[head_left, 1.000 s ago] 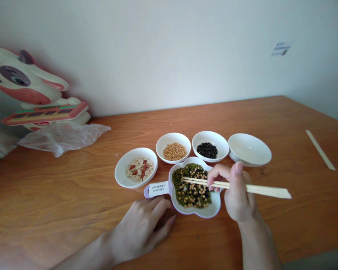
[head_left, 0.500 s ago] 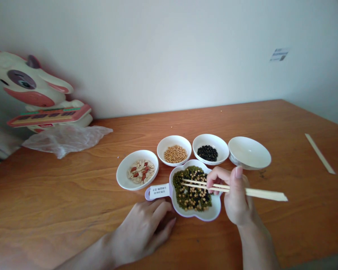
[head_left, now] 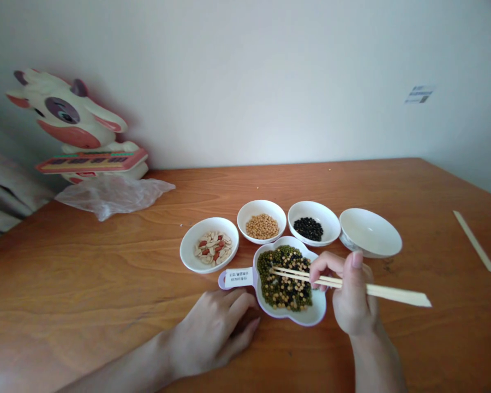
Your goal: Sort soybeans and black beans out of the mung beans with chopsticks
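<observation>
My right hand is shut on a pair of pale wooden chopsticks. Their tips, nearly together, reach into a flower-shaped white dish with a lilac rim. In it lie mixed green, black and tan beans; whether a bean is between the tips cannot be made out. My left hand rests on the table just below the dish's labelled handle, fingers loosely bent, thumb apart, nothing held. Behind the dish stand a bowl of tan beans and a bowl of black beans.
A bowl of peanuts sits left of the dish, and an empty white bowl at the right. Farther right lies a flat pale strip. A cow-shaped toy keyboard and a clear plastic bag are at the back left.
The view has shifted, so everything appears farther right. The chopstick tips have drawn closer together and moved slightly within the dish. My left hand stays beside the handle.
</observation>
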The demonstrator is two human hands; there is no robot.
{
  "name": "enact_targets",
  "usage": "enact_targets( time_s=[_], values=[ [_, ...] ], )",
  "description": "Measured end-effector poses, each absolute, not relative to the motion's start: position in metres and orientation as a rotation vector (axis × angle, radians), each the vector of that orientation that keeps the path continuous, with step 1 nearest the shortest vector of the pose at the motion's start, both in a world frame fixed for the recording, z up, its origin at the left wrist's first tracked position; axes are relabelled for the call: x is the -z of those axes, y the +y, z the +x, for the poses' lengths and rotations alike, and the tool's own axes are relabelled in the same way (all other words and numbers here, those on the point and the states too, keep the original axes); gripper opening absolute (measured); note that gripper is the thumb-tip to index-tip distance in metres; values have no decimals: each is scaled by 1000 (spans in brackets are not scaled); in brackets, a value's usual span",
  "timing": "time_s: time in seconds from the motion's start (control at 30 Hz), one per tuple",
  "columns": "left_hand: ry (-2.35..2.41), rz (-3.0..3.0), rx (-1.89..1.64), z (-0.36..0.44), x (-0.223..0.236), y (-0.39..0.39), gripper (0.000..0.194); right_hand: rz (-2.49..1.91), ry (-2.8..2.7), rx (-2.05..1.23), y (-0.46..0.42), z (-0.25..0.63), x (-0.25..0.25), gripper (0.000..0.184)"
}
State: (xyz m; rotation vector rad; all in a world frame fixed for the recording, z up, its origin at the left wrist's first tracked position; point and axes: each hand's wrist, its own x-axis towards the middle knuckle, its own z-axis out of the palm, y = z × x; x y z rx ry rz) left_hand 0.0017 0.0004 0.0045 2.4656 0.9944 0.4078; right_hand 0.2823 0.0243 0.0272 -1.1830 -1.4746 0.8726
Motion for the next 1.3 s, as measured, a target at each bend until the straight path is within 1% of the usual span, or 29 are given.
enact_targets(
  time_s=[0.23, 0.43, 0.53, 0.6, 0.73, 0.8, 0.9, 1.0, 1.13, 1.3],
  values=[
    [995, 2468, -397, 1, -4, 1, 15, -1187, -1508, -801, 24, 283, -29, 91],
    [997, 2492, -398, 1, -5, 1, 10, -1156, -1467, -774, 27, 284, -35, 96],
    [995, 2482, -393, 2, -6, 1, 11, -1118, -1376, -680, 25, 286, -38, 99],
    [991, 2462, -390, 1, -7, 0, 10, -1108, -1204, -554, 23, 285, -40, 96],
    [989, 2436, -397, 1, -7, 1, 10, -982, -906, -361, 27, 272, -47, 82],
    [986, 2452, -417, 1, -6, 1, 11, -981, -876, -362, 35, 260, -52, 80],
    [983, 2478, -440, 1, -6, 1, 13, -1109, -914, -505, 45, 244, -56, 86],
    [987, 2485, -438, 1, -7, 0, 11, -1126, -944, -519, 46, 240, -56, 86],
    [979, 2487, -439, 1, -7, 0, 10, -1107, -953, -476, 34, 257, -54, 84],
    [985, 2493, -440, 1, -7, 1, 9, -1162, -1064, -480, 22, 280, -52, 91]
  ],
)
